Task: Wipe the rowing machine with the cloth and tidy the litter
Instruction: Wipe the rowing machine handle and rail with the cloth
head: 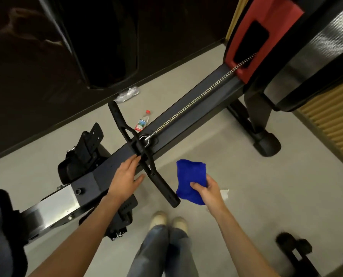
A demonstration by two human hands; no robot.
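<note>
— Resting flat on the rowing machine rail (186, 110), the left hand (126, 176) is seen with fingers straight, just beside the handle (126, 126).
— And the right hand (208, 189)?
— A blue cloth (188, 176) is gripped in it, held off the rail's near side. The rail is laid from lower left to upper right, and the handle is set across it. A bottle (142, 121) is seen beyond the rail; bare floor (226, 152) is left on its near side.

One rowing machine with a long dark metal beam (186, 116) bears one black curved pull handle (162, 182), one silver link chain (196, 98) and two black plastic footrests (86, 148), one either side of the beam. There are three litter pieces: one clear red-capped plastic bottle (142, 120) and one crumpled clear wrapper (126, 94) beyond the beam, one white paper scrap (224, 193) on its near side. There is one blue folded cloth (188, 176)
</note>
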